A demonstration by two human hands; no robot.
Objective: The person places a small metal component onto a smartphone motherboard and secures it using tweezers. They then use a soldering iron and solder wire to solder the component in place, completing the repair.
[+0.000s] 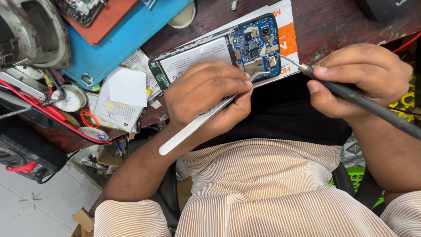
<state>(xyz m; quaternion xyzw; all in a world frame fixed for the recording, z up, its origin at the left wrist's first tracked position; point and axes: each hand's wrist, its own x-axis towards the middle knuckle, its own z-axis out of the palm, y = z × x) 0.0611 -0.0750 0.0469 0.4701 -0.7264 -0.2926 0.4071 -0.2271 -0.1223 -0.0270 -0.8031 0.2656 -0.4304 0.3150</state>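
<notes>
the opened smartphone with its back cover off (219, 50) lies flat at the upper middle of the frame, on the dark reddish wooden surface (333, 22), showing a white battery label and a blue circuit board (256, 41) at its right-hand end. part of it rests on a white and orange printed sheet (287, 26).

the left hand (206, 94) sits in the middle of the frame, just below the phone, its grip closed around a pair of long silver metal tweezers (197, 123). the tweezers run from the lower left up toward the board, and their tips touch a small silver metal shield (258, 68) at the board's lower edge.

the right hand (359, 81) is at the right of the frame, its grip pinched narrow around a slim dark grey soldering iron (364, 103). the iron's handle slants down to the right edge, and its fine metal tip (289, 59) meets the right edge of the board, just beside the shield.

at the upper left lies a blue flat mat (118, 48) with an orange-red pad (103, 19) on top of it. below these, at the left of the frame, are loose white paper slips (125, 90), a small round white tin (70, 98) and red wires (39, 112). a black meter with a red lead (22, 158) sits at the lower left. the person's brown and white striped shirt (263, 193) fills the lower part of the frame.
</notes>
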